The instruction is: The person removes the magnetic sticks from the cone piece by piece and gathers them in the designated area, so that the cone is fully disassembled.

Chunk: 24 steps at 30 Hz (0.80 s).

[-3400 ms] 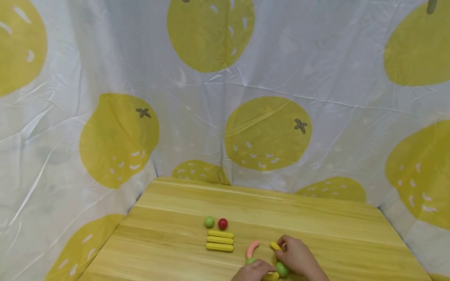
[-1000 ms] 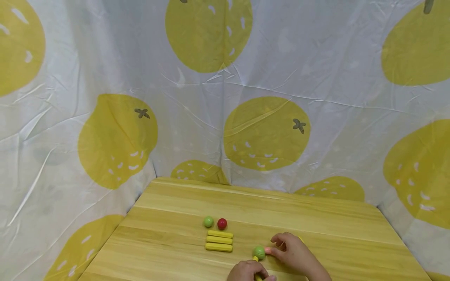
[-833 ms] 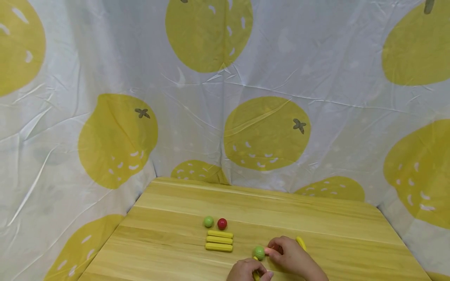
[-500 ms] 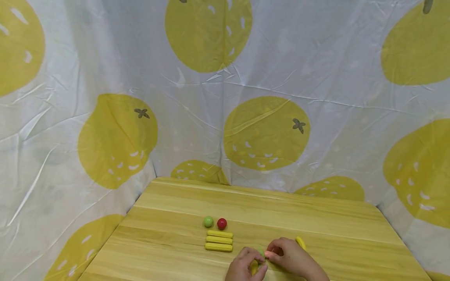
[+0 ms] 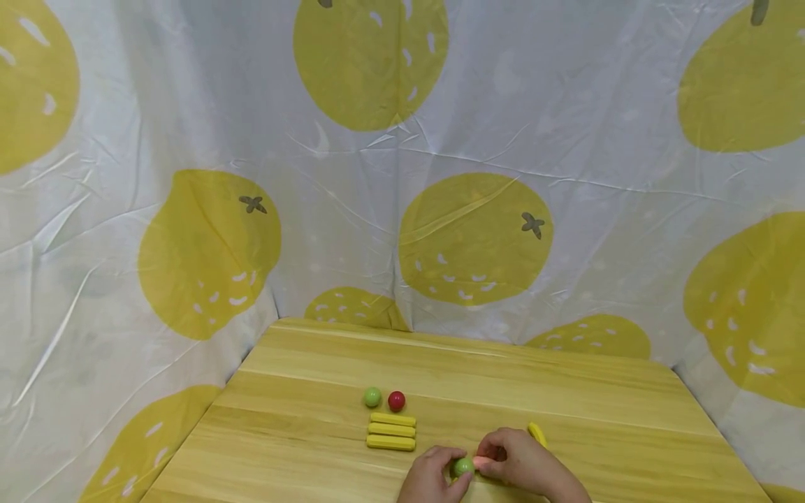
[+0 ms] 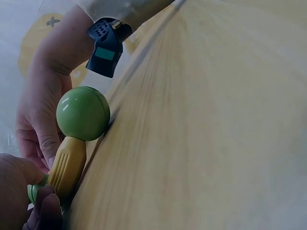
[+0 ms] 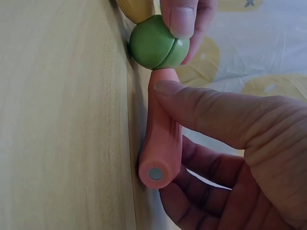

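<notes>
My left hand (image 5: 434,475) pinches a green ball (image 5: 464,467) between thumb and fingers. A yellow rod (image 6: 68,167) joins that ball to another green ball (image 6: 83,113), seen in the left wrist view. My right hand (image 5: 518,461) grips a curved pink building rod (image 7: 163,127), thumb on its near side and fingers behind. One end of the pink rod meets the pinched ball in the right wrist view; a silver disc shows on its other end. In the head view the hands hide most of these joined pieces.
Left of my hands lie three parallel yellow rods (image 5: 391,431), with a loose green ball (image 5: 372,397) and a red ball (image 5: 396,401) behind them. A curved yellow rod (image 5: 537,434) lies beyond my right hand. Lemon-print cloth (image 5: 339,230) hangs behind the wooden table (image 5: 302,363).
My left hand has shifted from the yellow rod up to the green ball and pinches it. The ball and pink rod have come slightly toward me. My right hand keeps the pink rod.
</notes>
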Available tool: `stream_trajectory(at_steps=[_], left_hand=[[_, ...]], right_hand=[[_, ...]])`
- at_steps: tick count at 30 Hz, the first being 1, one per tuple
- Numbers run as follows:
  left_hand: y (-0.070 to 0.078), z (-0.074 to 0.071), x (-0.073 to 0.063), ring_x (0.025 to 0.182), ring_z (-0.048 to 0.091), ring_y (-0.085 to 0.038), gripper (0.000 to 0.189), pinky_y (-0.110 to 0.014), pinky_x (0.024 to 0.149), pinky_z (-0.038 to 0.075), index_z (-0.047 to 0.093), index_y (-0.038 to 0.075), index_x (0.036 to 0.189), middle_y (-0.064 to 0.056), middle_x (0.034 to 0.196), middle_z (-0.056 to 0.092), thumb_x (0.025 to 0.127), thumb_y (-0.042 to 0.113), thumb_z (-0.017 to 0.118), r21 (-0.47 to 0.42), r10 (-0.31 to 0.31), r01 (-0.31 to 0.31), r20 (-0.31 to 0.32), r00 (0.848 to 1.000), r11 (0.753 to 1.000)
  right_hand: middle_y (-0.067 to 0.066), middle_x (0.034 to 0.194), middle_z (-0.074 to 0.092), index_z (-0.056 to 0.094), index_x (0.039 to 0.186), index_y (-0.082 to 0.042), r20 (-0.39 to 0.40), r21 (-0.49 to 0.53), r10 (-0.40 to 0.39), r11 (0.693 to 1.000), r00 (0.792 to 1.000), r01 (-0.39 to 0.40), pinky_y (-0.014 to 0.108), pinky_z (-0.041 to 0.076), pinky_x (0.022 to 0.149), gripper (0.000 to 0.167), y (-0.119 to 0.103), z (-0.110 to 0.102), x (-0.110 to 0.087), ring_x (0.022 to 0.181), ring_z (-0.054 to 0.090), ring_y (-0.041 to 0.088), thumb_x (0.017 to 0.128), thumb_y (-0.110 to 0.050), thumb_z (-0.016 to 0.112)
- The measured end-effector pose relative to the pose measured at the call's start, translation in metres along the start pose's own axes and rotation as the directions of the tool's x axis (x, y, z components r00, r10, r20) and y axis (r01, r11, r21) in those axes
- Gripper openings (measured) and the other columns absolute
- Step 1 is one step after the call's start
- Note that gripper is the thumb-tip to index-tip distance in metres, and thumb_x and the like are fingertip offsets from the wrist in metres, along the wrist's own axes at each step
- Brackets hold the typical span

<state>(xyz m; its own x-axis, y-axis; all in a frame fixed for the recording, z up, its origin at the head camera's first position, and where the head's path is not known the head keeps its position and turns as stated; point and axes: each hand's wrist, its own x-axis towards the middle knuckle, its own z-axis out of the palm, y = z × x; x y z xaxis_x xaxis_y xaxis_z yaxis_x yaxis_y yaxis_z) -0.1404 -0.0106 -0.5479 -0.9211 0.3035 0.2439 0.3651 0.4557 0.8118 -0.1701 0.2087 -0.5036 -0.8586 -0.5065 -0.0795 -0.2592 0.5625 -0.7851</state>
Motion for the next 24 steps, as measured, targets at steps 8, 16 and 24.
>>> stream_trajectory(at_steps=[8, 16, 24], left_hand=[[0.000, 0.001, 0.001, 0.092, 0.060, 0.005, 0.028, -0.022, 0.080, 0.053, 0.074, 0.014, 0.110, 0.008, 0.103, 0.070, 0.089, 0.032, 0.079, 0.010, -0.048, 0.047, 0.026, 0.999, 0.999], [0.000, 0.000, 0.001, 0.082, 0.051, 0.008, 0.028, -0.018, 0.073, 0.048, 0.073, 0.012, 0.107, 0.013, 0.097, 0.063, 0.087, 0.030, 0.080, -0.041, -0.061, 0.063, 0.042, 0.997, 0.997], [-0.001, 0.001, 0.001, 0.081, 0.051, 0.009, 0.027, -0.017, 0.072, 0.048, 0.072, 0.013, 0.107, 0.013, 0.095, 0.062, 0.087, 0.028, 0.080, -0.046, -0.059, 0.061, 0.042, 0.997, 0.997]], right_hand=[[-0.005, 0.079, 0.067, 0.073, 0.091, -0.017, 0.005, 0.010, 0.000, 1.000, 1.000, 0.000, 0.023, 0.046, 0.051, 0.018, -0.001, -0.001, -0.001, 0.055, 0.053, 0.002, 0.095, -0.034, 0.072], [-0.010, 0.073, 0.060, 0.069, 0.085, -0.020, -0.207, -0.182, 0.059, 0.978, 0.977, -0.098, 0.023, 0.043, 0.055, 0.023, -0.004, -0.011, -0.007, 0.059, 0.050, 0.001, 0.098, -0.039, 0.069], [-0.002, 0.081, 0.066, 0.072, 0.098, -0.014, -0.396, -0.071, 0.280, 0.940, 0.874, -0.333, 0.027, 0.048, 0.057, 0.026, 0.003, -0.037, -0.016, 0.062, 0.060, 0.012, 0.098, -0.040, 0.068]])
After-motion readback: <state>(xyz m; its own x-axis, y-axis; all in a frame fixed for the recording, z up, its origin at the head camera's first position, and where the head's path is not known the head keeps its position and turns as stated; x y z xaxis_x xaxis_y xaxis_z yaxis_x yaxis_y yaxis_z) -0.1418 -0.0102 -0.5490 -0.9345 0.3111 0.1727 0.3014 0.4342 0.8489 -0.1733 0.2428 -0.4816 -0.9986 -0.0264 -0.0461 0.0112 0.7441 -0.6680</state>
